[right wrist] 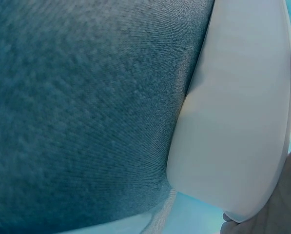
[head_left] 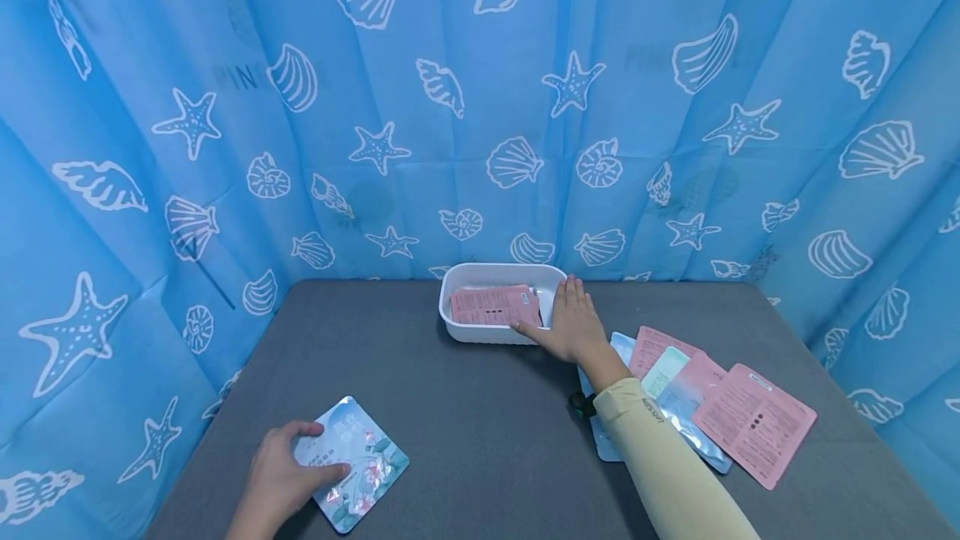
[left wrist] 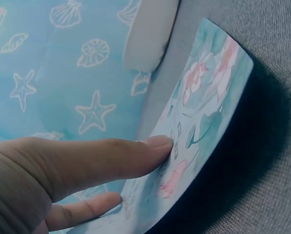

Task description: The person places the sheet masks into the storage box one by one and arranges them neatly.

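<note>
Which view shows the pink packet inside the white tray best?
The head view: the pink packet lies flat in the white tray, printed side up, with the right hand at its edge. The right wrist view shows only the tray's outer wall; the left wrist view shows just a blurred tray corner.

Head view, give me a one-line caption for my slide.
Left hand holds a blue floral sachet on grey cloth table; right hand rests on white plastic tray holding a pink sachet.

Tray at the table's far edge, packet inside it, spread packets right of tray, one packet nearer, left of tray.
</note>
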The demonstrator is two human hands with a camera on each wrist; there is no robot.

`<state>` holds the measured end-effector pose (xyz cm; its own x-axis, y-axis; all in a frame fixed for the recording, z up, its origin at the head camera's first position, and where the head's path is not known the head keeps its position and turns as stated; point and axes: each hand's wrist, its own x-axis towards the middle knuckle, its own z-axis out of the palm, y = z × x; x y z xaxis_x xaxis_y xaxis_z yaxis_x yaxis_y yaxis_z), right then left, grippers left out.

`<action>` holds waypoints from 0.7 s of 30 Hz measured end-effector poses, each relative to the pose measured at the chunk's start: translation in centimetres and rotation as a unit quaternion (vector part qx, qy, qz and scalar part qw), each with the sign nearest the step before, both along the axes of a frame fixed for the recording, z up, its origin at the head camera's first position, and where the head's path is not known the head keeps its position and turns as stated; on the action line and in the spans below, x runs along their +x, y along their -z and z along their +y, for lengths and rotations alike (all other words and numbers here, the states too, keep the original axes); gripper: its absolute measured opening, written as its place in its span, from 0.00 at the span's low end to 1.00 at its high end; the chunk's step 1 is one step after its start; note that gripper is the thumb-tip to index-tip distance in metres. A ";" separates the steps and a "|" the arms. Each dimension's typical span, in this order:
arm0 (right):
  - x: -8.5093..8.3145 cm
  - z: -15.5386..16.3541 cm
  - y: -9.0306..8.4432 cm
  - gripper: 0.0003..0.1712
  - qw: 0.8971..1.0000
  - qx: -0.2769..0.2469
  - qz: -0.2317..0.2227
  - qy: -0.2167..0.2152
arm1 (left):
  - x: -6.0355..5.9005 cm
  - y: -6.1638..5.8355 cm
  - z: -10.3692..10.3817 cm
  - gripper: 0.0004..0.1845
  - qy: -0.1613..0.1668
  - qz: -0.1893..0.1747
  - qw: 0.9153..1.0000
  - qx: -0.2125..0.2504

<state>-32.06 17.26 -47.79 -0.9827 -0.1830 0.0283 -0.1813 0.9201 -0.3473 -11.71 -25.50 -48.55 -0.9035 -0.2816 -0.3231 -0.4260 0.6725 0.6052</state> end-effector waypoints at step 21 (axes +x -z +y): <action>-0.2 -0.1 0.1 0.75 1.000 0.006 -0.009 0.000 | 0.2 -0.6 0.8 0.51 -0.002 0.037 0.998 0.057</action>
<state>-32.28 17.16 -47.92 -0.9831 -0.1828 0.0079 -0.1746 0.9244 -0.3391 -11.51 -24.73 -47.92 -0.9248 -0.2509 -0.2860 -0.3804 0.5962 0.7070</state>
